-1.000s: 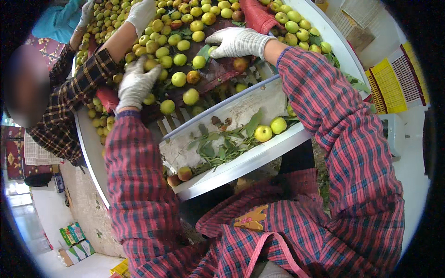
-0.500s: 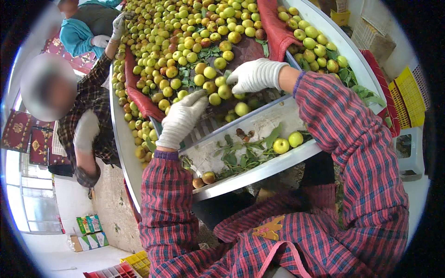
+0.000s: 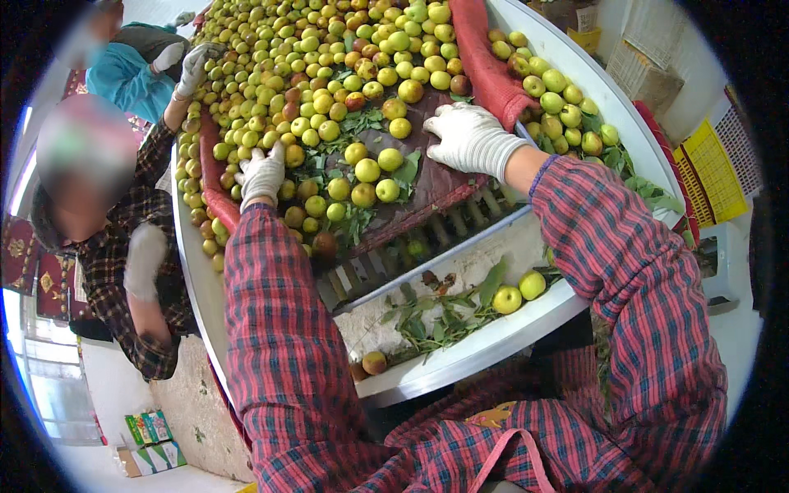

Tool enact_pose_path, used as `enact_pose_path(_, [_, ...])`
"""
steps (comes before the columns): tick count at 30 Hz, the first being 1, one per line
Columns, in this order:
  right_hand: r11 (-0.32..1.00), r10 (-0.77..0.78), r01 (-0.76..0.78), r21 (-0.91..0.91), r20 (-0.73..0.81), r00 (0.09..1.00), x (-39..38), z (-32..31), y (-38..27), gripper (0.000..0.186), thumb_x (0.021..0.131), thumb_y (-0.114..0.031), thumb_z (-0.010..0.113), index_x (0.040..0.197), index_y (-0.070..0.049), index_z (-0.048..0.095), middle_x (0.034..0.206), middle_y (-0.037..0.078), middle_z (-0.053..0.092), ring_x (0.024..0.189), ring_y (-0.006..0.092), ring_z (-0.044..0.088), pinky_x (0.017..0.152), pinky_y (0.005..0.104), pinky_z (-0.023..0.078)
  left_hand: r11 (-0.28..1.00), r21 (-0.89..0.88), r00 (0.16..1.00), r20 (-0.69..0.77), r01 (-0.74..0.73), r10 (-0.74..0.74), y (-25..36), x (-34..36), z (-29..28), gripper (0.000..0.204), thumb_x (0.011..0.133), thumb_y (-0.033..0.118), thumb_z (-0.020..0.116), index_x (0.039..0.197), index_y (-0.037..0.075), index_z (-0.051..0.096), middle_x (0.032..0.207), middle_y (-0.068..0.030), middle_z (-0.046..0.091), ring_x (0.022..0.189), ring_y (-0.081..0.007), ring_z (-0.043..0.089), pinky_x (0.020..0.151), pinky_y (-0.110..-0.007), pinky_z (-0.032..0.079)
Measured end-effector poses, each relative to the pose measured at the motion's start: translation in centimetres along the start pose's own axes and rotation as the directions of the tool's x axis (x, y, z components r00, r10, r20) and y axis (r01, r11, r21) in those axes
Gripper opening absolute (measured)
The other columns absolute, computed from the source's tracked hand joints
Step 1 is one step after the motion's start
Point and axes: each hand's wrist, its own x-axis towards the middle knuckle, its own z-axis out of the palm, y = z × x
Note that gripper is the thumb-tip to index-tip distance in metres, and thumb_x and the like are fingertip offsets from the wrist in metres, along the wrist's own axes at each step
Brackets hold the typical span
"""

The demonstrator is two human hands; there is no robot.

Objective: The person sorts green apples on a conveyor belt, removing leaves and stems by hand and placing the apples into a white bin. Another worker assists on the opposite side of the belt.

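Observation:
A wide sorting table with a white metal rim [image 3: 460, 361] bears a mass of small yellow-green, partly reddish fruits [image 3: 296, 74] that look like jujubes. My left hand [image 3: 263, 174], in a white knit glove, reaches among the fruits by the left red padded strip [image 3: 215, 164], fingers spread. My right hand [image 3: 472, 140], gloved alike, is over the dark cloth [image 3: 431, 185] next to the right red padding [image 3: 485, 62]. Its fingers are loosely bent and apart, and no fruit shows in them. Between the hands lie several loose fruits [image 3: 367, 170] and green leaves [image 3: 357, 222].
Below the cloth's edge is a slatted gap [image 3: 460, 218], then a white trough [image 3: 394, 316] with leaves and a few fruits. More fruits fill the right side channel [image 3: 567, 99]. A co-worker in a plaid shirt [image 3: 123, 271] stands at left; yellow crates [image 3: 711, 172] stand at right.
My left hand has moved left and away from me, toward the left padding. My right hand has drawn off the fruits it was beside. Fruits have shifted up off the cloth's near edge, baring it.

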Motion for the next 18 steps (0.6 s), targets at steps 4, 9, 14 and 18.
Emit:
enact_pose_path(4, [0.999, 0.033, -0.033, -0.014, -0.037, 0.999, 0.1, -0.2, 0.0, 0.041, 0.078, -0.037, 0.057, 0.107, -0.009, 0.065, 0.106, 0.015, 0.061, 0.103, 0.0317, 0.057, 0.092, 0.0414, 0.045, 0.994, -0.007, 0.992, -0.056, -0.11, 0.11, 2.1, -1.7, 1.7, 0.078, 0.085, 0.063, 0.041, 0.144, 0.012, 0.033, 0.149, -0.0223, 0.024, 0.137, -0.0415, 0.024, 0.11, -0.052, 0.022])
enact_pose_path(9, [1.0, -0.023, 0.023, 0.007, -0.076, 0.997, 0.2, 0.1, 0.7, 0.037, 0.078, -0.036, 0.055, 0.098, -0.008, 0.069, 0.105, 0.018, 0.063, 0.1, 0.0335, 0.06, 0.09, 0.0425, 0.046, 0.891, -0.036, 0.89, 0.046, -0.452, 0.454, 6.0, -10.0, 1.0, 0.072, 0.087, 0.055, 0.046, 0.143, 0.012, 0.034, 0.149, -0.0204, 0.027, 0.131, -0.0424, 0.036, 0.107, -0.045, 0.033])
enact_pose_path(14, [0.999, -0.037, 0.038, 0.013, -0.121, 0.992, 0.3, 0.1, 0.5, 0.035, 0.077, -0.032, 0.054, 0.096, -0.008, 0.071, 0.102, 0.019, 0.066, 0.098, 0.0331, 0.063, 0.087, 0.0425, 0.049, 0.26, 0.28, 0.288, 0.063, -0.924, 0.956, 3.6, -16.7, -1.3, 0.05, 0.09, 0.03, 0.056, 0.133, 0.006, 0.049, 0.14, -0.0245, 0.039, 0.125, -0.041, 0.042, 0.103, -0.04, 0.038])
enact_pose_path(18, [0.999, -0.028, 0.026, -0.021, -0.079, 0.996, 0.6, 0.5, 0.5, 0.033, 0.077, -0.032, 0.055, 0.092, -0.007, 0.071, 0.095, 0.017, 0.067, 0.092, 0.0327, 0.065, 0.083, 0.043, 0.05, 0.641, -0.443, 0.736, -0.066, -0.627, 0.674, 1.2, -15.0, -1.4, 0.044, 0.088, 0.026, 0.062, 0.123, 0.0, 0.056, 0.12, -0.017, 0.06, 0.108, -0.0255, 0.059, 0.093, -0.032, 0.045])
